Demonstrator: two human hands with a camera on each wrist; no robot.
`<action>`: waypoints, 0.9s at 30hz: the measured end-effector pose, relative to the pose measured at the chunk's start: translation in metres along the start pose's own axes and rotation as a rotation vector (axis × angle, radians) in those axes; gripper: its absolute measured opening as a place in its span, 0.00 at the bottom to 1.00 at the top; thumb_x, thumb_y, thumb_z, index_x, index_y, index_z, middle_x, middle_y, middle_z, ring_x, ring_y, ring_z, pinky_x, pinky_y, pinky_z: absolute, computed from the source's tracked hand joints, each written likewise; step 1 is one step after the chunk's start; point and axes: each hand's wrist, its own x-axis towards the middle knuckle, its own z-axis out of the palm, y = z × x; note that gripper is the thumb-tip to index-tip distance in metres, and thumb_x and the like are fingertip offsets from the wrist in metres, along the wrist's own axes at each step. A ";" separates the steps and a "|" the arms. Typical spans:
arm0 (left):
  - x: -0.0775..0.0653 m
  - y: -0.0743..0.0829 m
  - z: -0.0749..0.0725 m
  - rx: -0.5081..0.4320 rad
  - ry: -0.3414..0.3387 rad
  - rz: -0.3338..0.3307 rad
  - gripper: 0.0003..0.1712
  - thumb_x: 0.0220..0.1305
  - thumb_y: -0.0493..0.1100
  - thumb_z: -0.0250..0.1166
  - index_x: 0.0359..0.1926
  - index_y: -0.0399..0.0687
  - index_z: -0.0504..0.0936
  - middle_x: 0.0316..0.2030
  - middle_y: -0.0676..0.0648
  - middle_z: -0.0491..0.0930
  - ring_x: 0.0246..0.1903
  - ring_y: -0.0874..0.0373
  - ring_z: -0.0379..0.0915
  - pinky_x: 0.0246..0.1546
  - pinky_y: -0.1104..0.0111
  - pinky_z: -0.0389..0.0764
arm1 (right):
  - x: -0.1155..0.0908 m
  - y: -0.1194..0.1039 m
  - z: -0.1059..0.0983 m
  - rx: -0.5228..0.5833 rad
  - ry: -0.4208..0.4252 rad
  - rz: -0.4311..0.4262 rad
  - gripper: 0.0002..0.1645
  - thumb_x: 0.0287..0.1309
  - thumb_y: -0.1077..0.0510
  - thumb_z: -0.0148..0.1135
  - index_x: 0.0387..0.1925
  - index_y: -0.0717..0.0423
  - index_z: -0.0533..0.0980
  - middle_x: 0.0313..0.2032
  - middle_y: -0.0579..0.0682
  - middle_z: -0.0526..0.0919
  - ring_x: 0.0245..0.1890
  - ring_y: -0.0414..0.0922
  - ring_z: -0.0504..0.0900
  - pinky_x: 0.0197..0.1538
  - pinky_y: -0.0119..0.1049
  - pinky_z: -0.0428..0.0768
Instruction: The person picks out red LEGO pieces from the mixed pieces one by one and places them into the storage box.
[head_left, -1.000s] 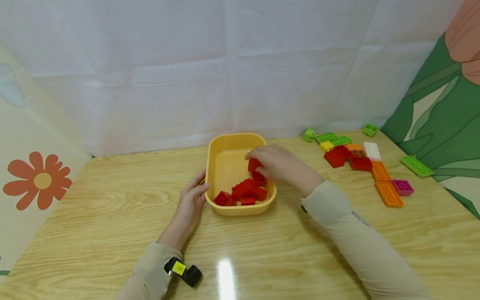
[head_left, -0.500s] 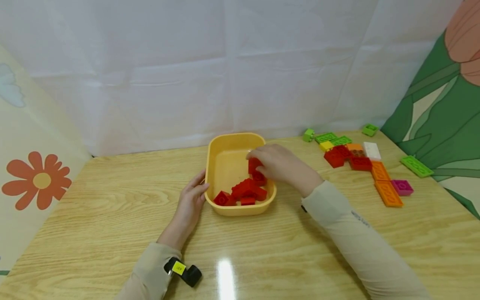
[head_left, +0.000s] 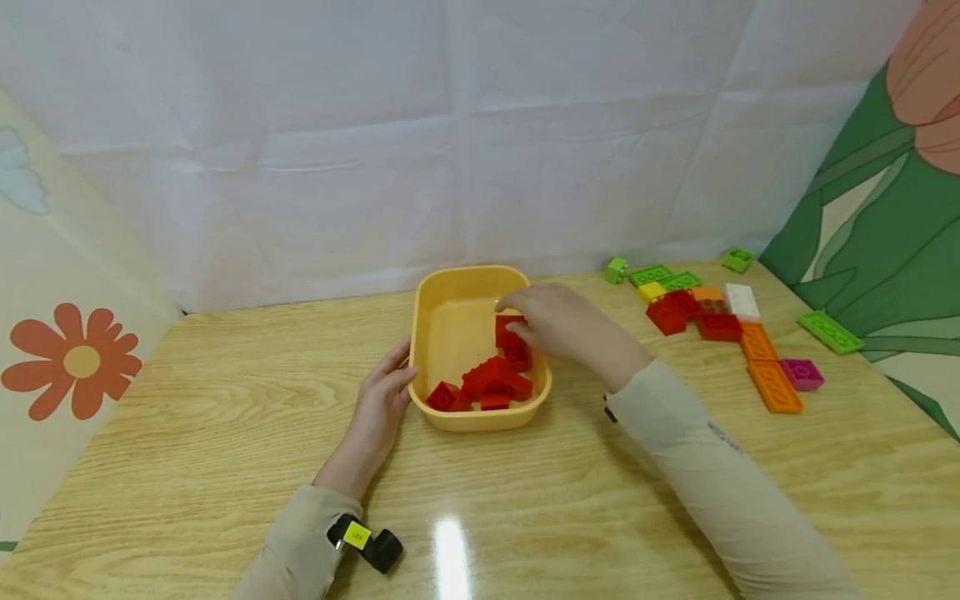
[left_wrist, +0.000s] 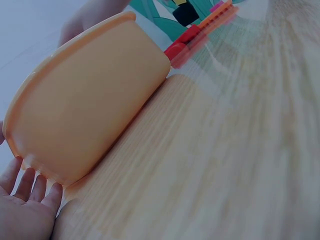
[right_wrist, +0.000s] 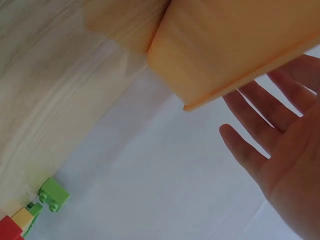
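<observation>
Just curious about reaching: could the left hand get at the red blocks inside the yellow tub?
Probably yes: the left hand touches the yellow tub, the top is open, and the nearer red blocks lie uncovered. It would just need to lift over the side.

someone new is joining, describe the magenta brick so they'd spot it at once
On the wooden table, look right of the yellow tub to the scattered bricks. In the head view, find the lowest orange plate there; the magenta brick lies just right of its upper half. It is shorter than that plate, and the only magenta piece among them.
</observation>
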 end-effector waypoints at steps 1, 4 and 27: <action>0.000 0.000 0.000 0.004 0.002 0.000 0.32 0.65 0.33 0.47 0.70 0.38 0.56 0.72 0.42 0.55 0.66 0.53 0.57 0.51 0.84 0.73 | 0.000 0.001 -0.002 0.009 -0.002 0.007 0.19 0.59 0.56 0.58 0.52 0.55 0.77 0.51 0.55 0.83 0.49 0.51 0.78 0.58 0.49 0.78; 0.000 0.000 0.000 0.012 0.008 -0.008 0.32 0.65 0.34 0.48 0.70 0.40 0.56 0.72 0.44 0.55 0.65 0.55 0.59 0.55 0.81 0.71 | -0.002 0.005 -0.007 0.022 -0.002 0.038 0.20 0.60 0.54 0.57 0.54 0.55 0.76 0.54 0.56 0.81 0.52 0.52 0.77 0.59 0.51 0.77; 0.000 0.001 0.002 0.004 0.020 -0.022 0.33 0.65 0.34 0.48 0.71 0.41 0.57 0.72 0.46 0.55 0.65 0.57 0.59 0.73 0.59 0.54 | -0.021 0.059 -0.032 0.152 -0.003 0.227 0.24 0.65 0.53 0.51 0.59 0.59 0.70 0.57 0.63 0.77 0.55 0.58 0.74 0.57 0.58 0.75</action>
